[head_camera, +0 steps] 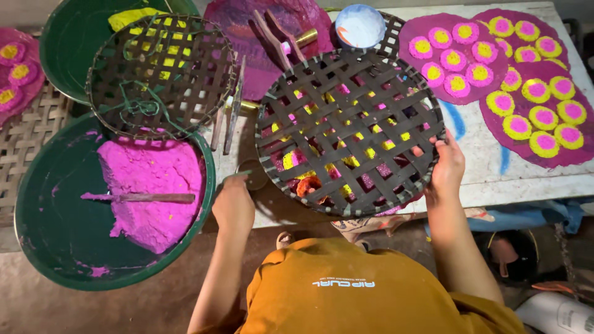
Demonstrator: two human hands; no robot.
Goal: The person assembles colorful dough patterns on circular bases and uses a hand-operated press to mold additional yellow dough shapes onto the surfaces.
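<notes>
Tabletop (pixel 482 179); fingers (pixel 433 145) gripping woven tray (pixel 349 130).

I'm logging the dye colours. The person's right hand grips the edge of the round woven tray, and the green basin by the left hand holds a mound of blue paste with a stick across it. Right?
Not quite. The head view shows the paste in the green basin is pink, not blue. The rest holds: the right hand grips the woven tray, and a stick lies across the mound near the left hand.

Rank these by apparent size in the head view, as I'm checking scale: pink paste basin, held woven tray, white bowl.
1. Pink paste basin, about level with
2. held woven tray, too similar to separate surely.
3. White bowl, clearly smallest.
</notes>
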